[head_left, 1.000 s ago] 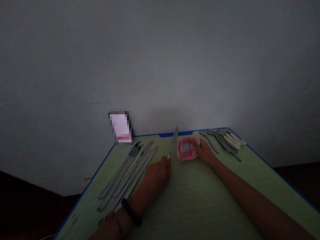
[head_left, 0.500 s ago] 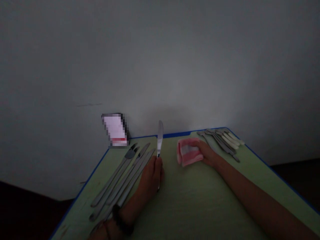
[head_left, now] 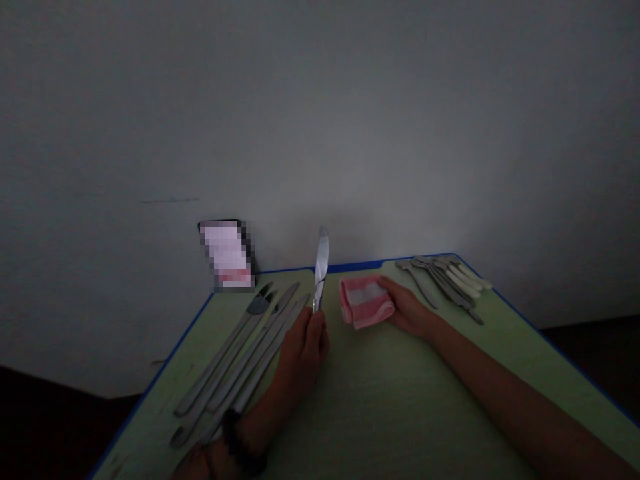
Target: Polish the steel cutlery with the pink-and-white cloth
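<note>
My left hand (head_left: 301, 347) is closed around the handle of a table knife (head_left: 321, 263), whose silver blade points up and away from me. To its right, my right hand (head_left: 407, 308) grips the edge of a folded pink-and-white cloth (head_left: 367, 300). Cloth and knife are apart, with a small gap between them. Left of my left hand lies a row of long-handled cutlery (head_left: 250, 350), spoons and knives side by side, partly hidden by my forearm. Beyond my right hand sits a group of forks and other cutlery (head_left: 445, 280), some with white handles.
The light green table (head_left: 400, 413) has a blue rim and stands against a grey wall (head_left: 320, 120). A phone with a blurred screen (head_left: 227, 253) leans on the wall at the table's far left corner.
My right hand has brought the cloth a little left, nearer the knife. The knife blade has risen and turned slightly in my left hand.
</note>
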`<state>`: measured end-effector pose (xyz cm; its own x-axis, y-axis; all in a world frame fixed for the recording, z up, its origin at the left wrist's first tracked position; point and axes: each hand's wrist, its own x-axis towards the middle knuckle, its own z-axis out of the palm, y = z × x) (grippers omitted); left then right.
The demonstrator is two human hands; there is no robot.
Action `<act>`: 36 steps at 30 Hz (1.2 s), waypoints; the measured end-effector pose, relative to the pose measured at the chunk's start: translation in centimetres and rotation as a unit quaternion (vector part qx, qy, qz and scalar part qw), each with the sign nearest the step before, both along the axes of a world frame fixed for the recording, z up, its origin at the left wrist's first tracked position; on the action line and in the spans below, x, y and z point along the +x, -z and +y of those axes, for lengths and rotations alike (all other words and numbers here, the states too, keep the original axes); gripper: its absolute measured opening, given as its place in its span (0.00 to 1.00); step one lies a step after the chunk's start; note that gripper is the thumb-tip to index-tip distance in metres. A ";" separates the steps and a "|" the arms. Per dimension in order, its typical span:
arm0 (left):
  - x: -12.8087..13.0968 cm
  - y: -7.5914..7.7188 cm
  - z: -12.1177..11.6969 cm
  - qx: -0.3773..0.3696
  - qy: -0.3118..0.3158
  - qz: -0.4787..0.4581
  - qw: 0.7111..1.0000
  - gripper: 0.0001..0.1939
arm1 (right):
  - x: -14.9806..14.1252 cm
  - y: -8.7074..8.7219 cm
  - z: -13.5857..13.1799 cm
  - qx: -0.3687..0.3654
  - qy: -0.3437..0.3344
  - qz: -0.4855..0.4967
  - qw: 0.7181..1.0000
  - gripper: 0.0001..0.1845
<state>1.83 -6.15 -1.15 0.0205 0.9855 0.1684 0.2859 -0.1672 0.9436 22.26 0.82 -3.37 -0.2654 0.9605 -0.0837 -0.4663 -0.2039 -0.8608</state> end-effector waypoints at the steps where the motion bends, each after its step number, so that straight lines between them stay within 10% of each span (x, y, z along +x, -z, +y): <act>1: 0.0 -0.1 -0.1 0.000 -0.002 0.004 1.000 0.15 | 0.1 0.0 0.0 0.007 -0.003 -0.003 1.000 0.10; 19: 0.5 -0.1 0.2 0.001 0.099 0.291 0.952 0.18 | 0.8 -1.0 -0.4 -0.031 -0.036 0.056 0.997 0.19; 36: 0.3 -0.1 0.7 -0.017 0.062 0.120 0.991 0.16 | -2.7 -0.3 -2.5 0.003 -0.105 0.140 0.985 0.11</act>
<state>2.14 -5.47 -1.04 0.1763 0.9780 0.1116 0.4821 -0.1847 0.8565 19.59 -1.64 -3.05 -0.4701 0.8822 0.0260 -0.6335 -0.3167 -0.7060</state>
